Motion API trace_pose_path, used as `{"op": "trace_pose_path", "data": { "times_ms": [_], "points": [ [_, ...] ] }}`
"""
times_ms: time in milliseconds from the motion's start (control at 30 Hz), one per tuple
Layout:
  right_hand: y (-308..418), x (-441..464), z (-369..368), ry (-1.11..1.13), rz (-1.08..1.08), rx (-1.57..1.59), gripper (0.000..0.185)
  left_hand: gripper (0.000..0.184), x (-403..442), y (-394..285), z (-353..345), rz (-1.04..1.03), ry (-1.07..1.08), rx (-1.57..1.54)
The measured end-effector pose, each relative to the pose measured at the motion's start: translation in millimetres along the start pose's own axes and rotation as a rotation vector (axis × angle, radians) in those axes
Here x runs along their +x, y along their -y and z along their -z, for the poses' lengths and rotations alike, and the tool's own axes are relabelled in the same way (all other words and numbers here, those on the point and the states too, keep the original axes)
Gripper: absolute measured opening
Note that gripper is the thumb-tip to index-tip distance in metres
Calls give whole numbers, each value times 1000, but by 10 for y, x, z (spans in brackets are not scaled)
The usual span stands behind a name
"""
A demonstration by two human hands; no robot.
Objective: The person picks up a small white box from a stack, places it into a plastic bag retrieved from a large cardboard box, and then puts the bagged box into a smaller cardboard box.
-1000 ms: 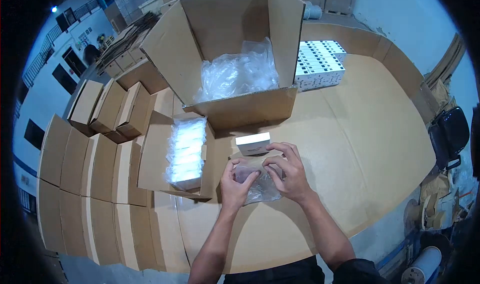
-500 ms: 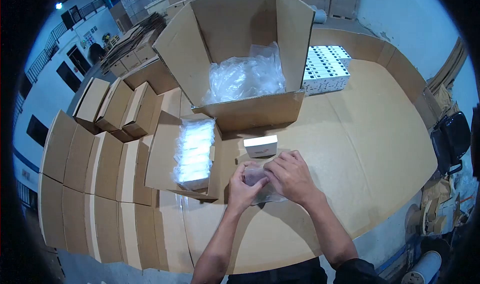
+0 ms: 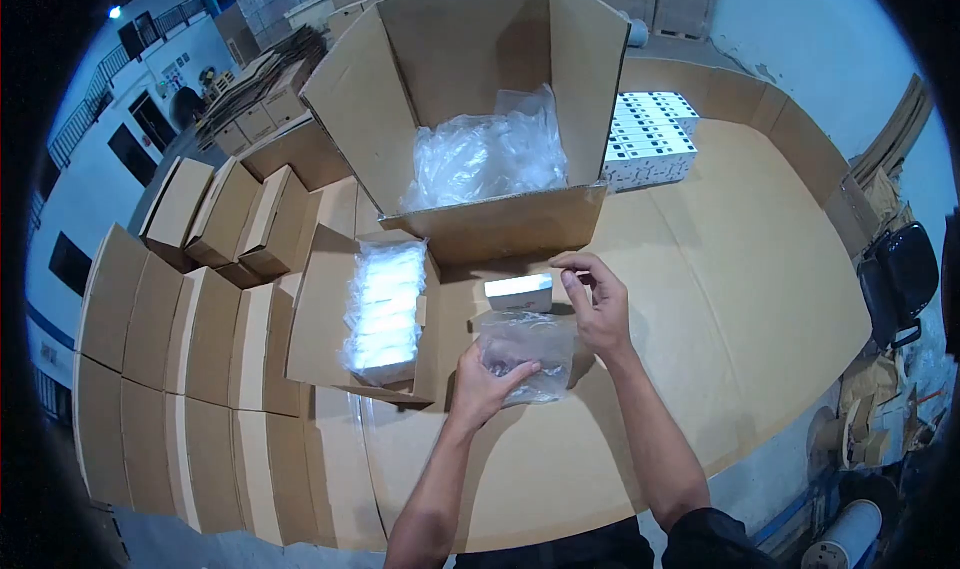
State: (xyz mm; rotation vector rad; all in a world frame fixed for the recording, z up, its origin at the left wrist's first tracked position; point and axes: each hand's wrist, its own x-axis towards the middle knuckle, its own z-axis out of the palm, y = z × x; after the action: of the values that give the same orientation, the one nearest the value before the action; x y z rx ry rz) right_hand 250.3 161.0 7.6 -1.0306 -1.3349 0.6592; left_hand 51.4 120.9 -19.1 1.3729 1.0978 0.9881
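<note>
My left hand (image 3: 484, 383) grips a clear plastic bag (image 3: 552, 347) near its left side, thumb on top, above the cardboard-covered table. Just beyond the bag stands a small white box (image 3: 520, 293), whose lower edge is close behind the film. My right hand (image 3: 600, 307) is raised to the right of that box, apart from the bag. Its fingers are loosely bent, with a gap between thumb and forefinger and nothing seen in them. Left of my hands, an open carton (image 3: 432, 354) holds a row of white boxes wrapped in clear plastic (image 3: 385, 304).
A large open carton (image 3: 490, 224) at the back holds loose clear bags (image 3: 485, 159). White printed boxes (image 3: 650, 164) are stacked behind it to the right. Brown cartons (image 3: 210, 339) line the left side. A cardboard rim (image 3: 790, 119) edges the table's far right.
My right hand has let go of the bag and moved up and right, beside the white box. The bag, bunched between both hands before, now spreads out from my left hand.
</note>
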Motion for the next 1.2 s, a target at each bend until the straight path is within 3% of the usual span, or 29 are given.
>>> {"op": "trace_pose_path", "data": {
  "times_ms": [67, 133, 233, 500, 700, 1033, 1200],
  "points": [
    [-143, 2, 39, -15, 7, 43, 20, 43, 7, 7, 5, 12, -3, -12],
    [-194, 9, 85, 100, -119, 219, 27, 43, 0, -7, -6, 27, -6, -26],
    [-202, 50, 149, 222, -154, 169, 34, 42, -3, -76, -1, 42, -16, -54],
    [-315, -25, 13, 230, -202, 198, 34, 46, 5, -10, -3, 22, -40, -32],
    [-316, -21, 43, 148, -180, 131, 31, 44, -2, -31, -3, 54, -28, -34],
    [-154, -29, 122, -269, -203, 428, 22, 44, -7, -63, -7, 45, -40, -20],
    [-49, -84, 150, -222, -263, 569, 18, 52, -1, -57, 6, 71, -11, -5]
  ]
}}
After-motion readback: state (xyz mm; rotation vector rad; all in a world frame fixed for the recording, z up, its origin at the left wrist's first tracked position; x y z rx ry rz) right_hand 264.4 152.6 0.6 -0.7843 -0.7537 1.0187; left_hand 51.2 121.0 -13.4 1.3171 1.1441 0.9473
